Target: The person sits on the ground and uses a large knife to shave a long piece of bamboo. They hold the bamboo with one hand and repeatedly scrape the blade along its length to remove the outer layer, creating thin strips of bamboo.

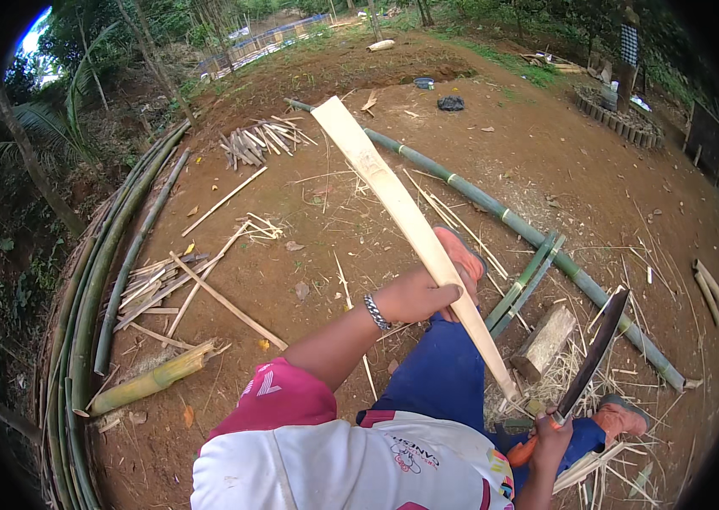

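At the far left, I see long green bamboo poles (90,314) lying side by side along the edge of the brown earth (317,246). Just right of them lie a thick yellow-green bamboo section (155,380), its right end splintered, and a heap of split slats (151,289). Farther back, short pale pieces (259,144) form a second pile. Toward the centre, the pink sleeve (291,406) bears a white printed mark, and the white shirt (325,472) carries a line of lettering beside a small line drawing. A chain bracelet (378,313) circles the left wrist. The left hand (434,293) is clenched around a long pale wooden board (406,212), its thumb lying across the face; the board slants from upper left to lower right, well above the ground at its broad end. Darker marks (369,167) show on its upper part; I cannot tell whether they are writing. To the right, a long bamboo pole (495,204) crosses the ground behind split green bamboo (522,289) and a wood block (545,342). The right hand (551,440) grips the orange handle (522,452) of a machete (593,357), its dark blade pointing up and right, near the board's narrow end.
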The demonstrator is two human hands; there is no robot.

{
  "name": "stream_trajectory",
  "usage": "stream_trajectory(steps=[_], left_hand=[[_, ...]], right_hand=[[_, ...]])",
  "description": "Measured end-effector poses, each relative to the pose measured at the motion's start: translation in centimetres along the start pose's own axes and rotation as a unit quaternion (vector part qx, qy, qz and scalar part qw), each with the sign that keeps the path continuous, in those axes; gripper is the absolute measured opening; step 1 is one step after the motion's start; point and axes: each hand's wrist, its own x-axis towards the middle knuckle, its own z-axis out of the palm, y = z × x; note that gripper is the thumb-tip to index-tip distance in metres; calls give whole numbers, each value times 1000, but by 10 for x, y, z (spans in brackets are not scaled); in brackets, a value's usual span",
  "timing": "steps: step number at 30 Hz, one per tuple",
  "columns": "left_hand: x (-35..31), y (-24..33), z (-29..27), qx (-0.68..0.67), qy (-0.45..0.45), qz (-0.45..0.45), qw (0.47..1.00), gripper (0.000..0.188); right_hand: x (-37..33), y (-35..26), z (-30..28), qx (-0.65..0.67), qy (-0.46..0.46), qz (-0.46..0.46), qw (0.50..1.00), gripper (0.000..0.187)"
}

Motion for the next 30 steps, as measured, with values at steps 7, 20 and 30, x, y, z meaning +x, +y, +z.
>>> stream_trajectory(steps=[7,20,30], left_hand=[[0,7,9,61,-2,17,998,23],[5,1,16,145,-7,30,989,23],[50,32,35,-17,266,288,920,52]], right_hand=[[-2,5,0,20,7,13,1000,23],[-6,10,0,4,12,20,1000,22],[-6,9,3,4,4,11,1000,21]])
